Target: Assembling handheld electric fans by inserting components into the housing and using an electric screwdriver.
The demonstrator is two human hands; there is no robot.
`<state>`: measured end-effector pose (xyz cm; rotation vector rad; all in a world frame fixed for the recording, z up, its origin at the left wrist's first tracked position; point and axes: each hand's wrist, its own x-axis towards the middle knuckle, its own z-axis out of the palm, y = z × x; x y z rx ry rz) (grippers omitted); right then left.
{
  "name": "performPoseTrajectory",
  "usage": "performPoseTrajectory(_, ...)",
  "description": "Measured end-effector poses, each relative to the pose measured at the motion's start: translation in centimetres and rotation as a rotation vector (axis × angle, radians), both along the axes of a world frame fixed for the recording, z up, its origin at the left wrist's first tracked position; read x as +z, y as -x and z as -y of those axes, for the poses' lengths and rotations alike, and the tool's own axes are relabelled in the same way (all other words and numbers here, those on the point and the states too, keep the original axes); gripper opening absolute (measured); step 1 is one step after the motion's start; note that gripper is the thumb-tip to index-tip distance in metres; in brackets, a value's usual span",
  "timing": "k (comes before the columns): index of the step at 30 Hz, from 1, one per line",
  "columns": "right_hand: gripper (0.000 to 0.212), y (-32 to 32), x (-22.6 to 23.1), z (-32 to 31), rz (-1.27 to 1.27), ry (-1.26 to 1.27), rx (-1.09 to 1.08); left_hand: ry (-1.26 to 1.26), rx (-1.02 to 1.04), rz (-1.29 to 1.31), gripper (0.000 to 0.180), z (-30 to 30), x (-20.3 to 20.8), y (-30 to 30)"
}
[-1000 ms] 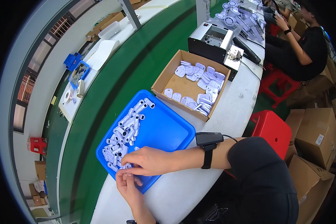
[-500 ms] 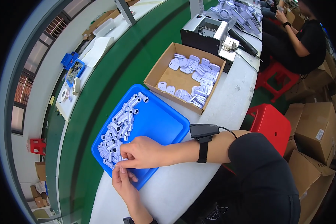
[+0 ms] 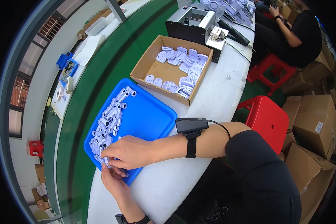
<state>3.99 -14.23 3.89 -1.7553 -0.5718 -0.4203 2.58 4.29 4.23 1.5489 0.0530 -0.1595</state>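
Note:
My right hand [image 3: 130,151] reaches across the near left corner of the blue tray [image 3: 147,123], its fingers pinched together on a small white plastic part [image 3: 107,160]. Just below it, my left hand [image 3: 115,183] has its thumb raised against the same part and its other fingers curled, partly hidden under the right hand. The part's full shape is covered by my fingers. A heap of small elongated white plastic parts with dark spots [image 3: 110,121] lies along the tray's left side, right beside my fingertips.
Beyond the tray stands an open cardboard box [image 3: 156,69] with flat white plates [image 3: 186,61]. A black and silver machine [image 3: 192,26] and a black handheld tool [image 3: 233,33] sit farther back on the white table [image 3: 222,87]. Right are red stools [image 3: 267,119], cartons [image 3: 313,115] and a seated person [image 3: 302,33].
The whole view has shifted, so the tray and box appear farther left. My right fingertips have moved a little left toward the heap, and both hands stay together at the tray's near corner.

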Motion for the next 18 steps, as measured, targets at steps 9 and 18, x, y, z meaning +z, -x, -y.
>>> performPoseTrajectory(9, 0.033, 0.1, 0.6, 0.6, -0.099, 0.132, -0.02, -0.072, 0.066, 0.057, 0.04, 1.1, 0.1, 0.3)
performPoseTrajectory(18, 0.029, 0.5, 0.5, 0.2, -0.02, 0.004, 0.038, -0.008, 0.109, 0.026, 0.044, 1.0, 0.0, 0.4)
